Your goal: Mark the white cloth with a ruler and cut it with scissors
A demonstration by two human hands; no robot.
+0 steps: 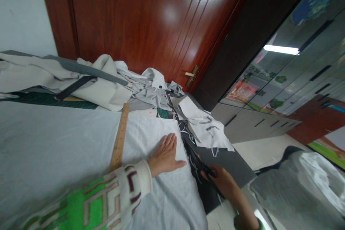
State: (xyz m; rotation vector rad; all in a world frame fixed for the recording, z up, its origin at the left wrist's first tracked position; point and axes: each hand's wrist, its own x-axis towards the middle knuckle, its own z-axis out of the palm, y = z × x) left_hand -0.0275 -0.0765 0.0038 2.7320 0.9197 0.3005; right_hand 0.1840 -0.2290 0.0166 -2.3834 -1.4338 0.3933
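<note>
Scissors gripped in your right hand, just beside the white cloth's edge on the table; your open left hand lies flat, so press evenly, smoothing wrinkles.

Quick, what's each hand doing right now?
Left hand: open, resting flat on the pale grey cloth sheet.
Right hand: closed, holding black-handled scissors.

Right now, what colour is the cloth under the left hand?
Pale greyish-white cloth, in the head view.
</note>
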